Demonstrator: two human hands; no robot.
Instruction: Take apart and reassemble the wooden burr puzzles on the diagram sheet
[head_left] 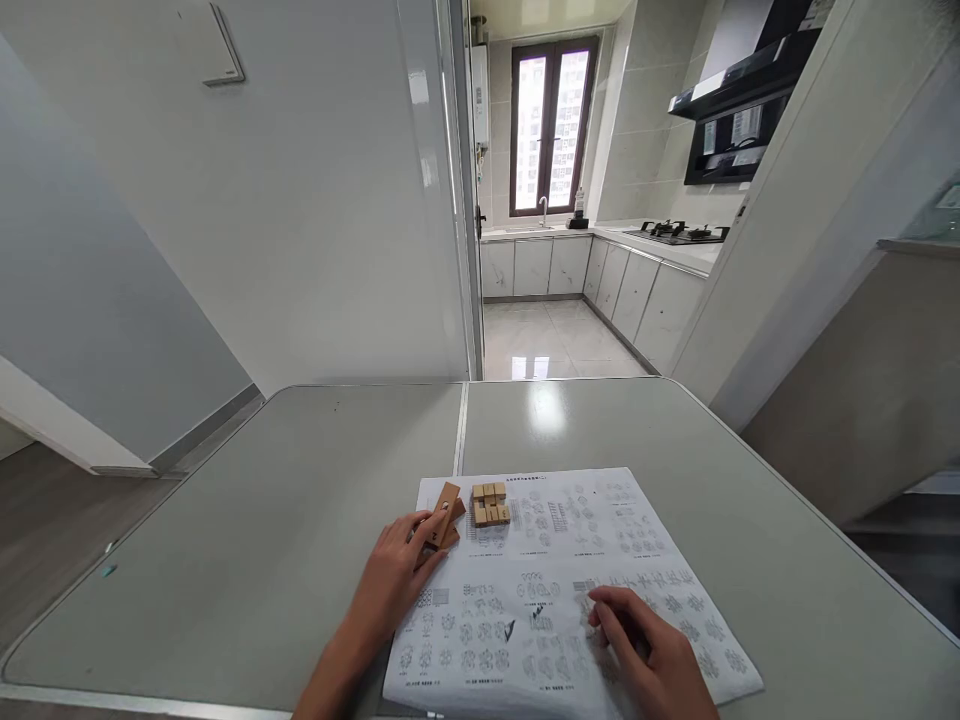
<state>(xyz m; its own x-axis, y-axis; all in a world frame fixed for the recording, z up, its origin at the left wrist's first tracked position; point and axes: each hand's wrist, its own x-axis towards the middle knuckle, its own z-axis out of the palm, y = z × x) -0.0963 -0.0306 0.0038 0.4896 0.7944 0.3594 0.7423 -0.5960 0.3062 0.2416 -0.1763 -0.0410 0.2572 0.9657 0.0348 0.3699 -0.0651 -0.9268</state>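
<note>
My left hand is closed around the lower ends of several flat brown wooden pieces, which lie crossed over each other on the sheet's upper left corner. Just right of them sits a small cluster of lighter wooden blocks, fitted together with a gap in the middle. Over the lower right of the large printed paper sheet rests my right hand, its fingers curled and thumb near the index finger. Whether anything is inside that curl I cannot make out. Rows of small line diagrams cover the sheet.
The sheet lies on a grey-green table with a metal rim and a centre seam. A tiny green scrap is at the table's left edge. Beyond the table, a doorway opens on a kitchen with white cabinets and a gas hob.
</note>
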